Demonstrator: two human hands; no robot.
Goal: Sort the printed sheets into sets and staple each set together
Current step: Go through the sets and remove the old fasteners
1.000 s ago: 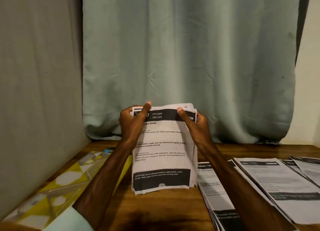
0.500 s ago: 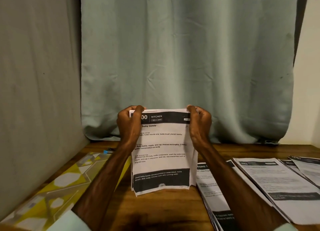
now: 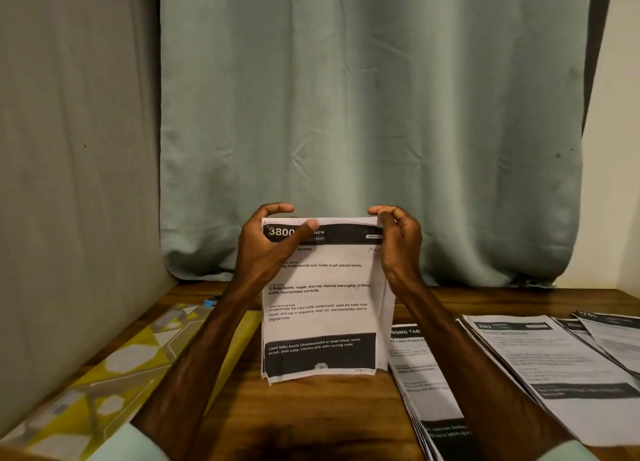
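Several paper stacks [image 3: 540, 363] on wooden table [image 3: 311, 412], pale curtain [image 3: 374, 114] behind

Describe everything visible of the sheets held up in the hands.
The sheets are a thin white printed sheaf, upright, print facing the camera. A black top band reads 3800; a bottom band carries white text on a baby bottle. Back sheets jut out on the right. The left hand grips the top left corner, thumb across the band; the right hand grips the top right. The bottom edge seems to rest on the table.
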